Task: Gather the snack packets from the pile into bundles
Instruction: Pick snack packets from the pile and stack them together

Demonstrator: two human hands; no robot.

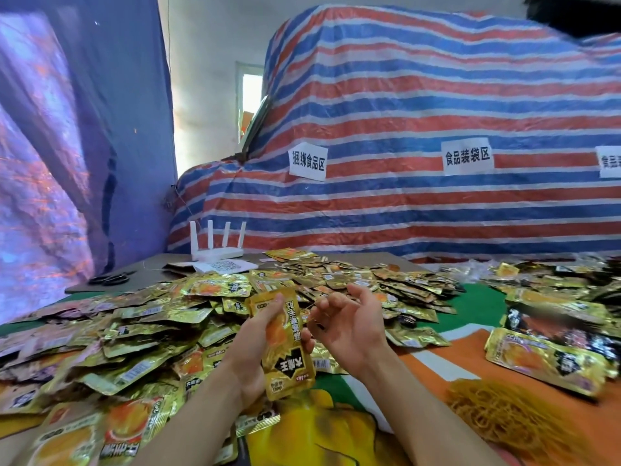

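Observation:
A big pile of gold snack packets covers the table to the left and ahead. My left hand grips a small upright stack of gold packets just above the near edge of the pile. My right hand hovers right beside the stack's top with its fingers curled. A thin rubber band seems to stretch from those fingers toward the stack.
A heap of tan rubber bands lies at the near right on the orange cloth. Bundled packets lie at the right. A white router and black scissors sit at the back left. A striped tarp rises behind the table.

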